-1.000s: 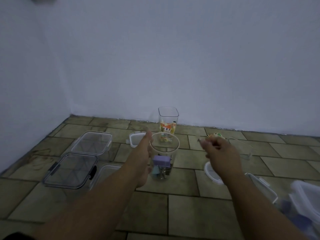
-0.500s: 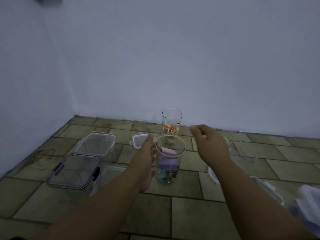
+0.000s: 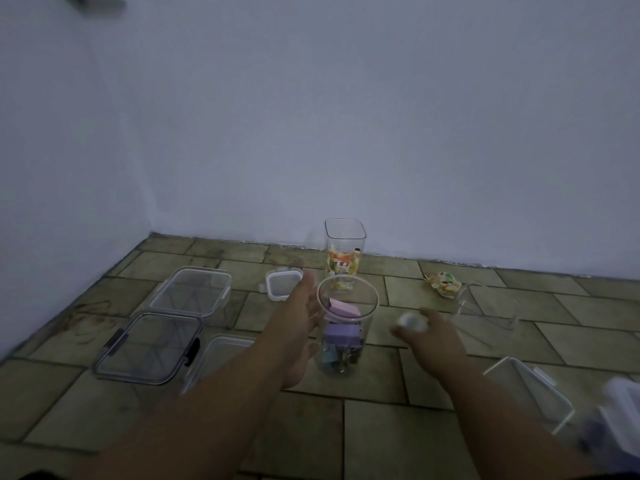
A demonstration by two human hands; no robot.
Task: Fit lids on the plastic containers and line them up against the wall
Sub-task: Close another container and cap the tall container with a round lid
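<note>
Seemingly early going. The left hand (image 3: 298,327) presses straight-fingered against the lidless round jar (image 3: 346,341); the right hand (image 3: 433,341), at its three o'clock, pinches a small white thing (image 3: 410,322). At twelve o'clock, by the wall (image 3: 381,133), the square container (image 3: 345,251) stands uncapped.

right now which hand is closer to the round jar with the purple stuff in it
Left. The left hand lies against the left side of the round jar; the right hand is off to its right, clear of it, gripping a small white thing.
</note>
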